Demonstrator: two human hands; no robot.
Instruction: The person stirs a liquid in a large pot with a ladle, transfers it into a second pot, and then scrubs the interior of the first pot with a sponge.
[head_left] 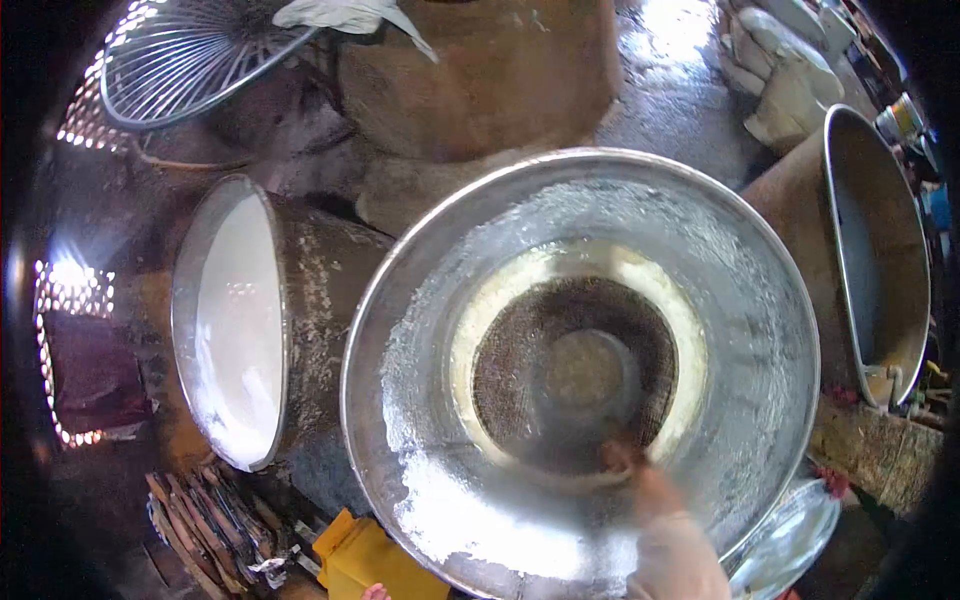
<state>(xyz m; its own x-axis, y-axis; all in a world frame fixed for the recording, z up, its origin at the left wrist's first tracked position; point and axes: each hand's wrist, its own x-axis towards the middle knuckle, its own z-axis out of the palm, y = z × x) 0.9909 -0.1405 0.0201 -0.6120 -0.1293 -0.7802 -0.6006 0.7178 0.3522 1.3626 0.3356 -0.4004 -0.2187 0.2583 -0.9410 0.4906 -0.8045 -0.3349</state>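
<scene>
A wide metal vessel (pixel 585 170) with a shiny, wet-looking inner wall fills the middle. Deep inside it, a pale ring (pixel 690 340) surrounds a dark round mesh-like surface (pixel 520 350) with a lighter round patch at its centre. My right hand (pixel 640 475) reaches into the vessel from below, at the lower right edge of the dark circle; its fingers are blurred, and whether they hold anything cannot be made out. Only the fingertips of my left hand (pixel 376 592) show at the bottom edge, beside a yellow object (pixel 380 565).
A container of white liquid (pixel 240 320) stands at the left, above stacked wood pieces (pixel 205 520). Another large vessel (pixel 880 250) is at the right, with a metal lid-like disc (pixel 795 540) below it. A round wire rack (pixel 200 60) lies upper left.
</scene>
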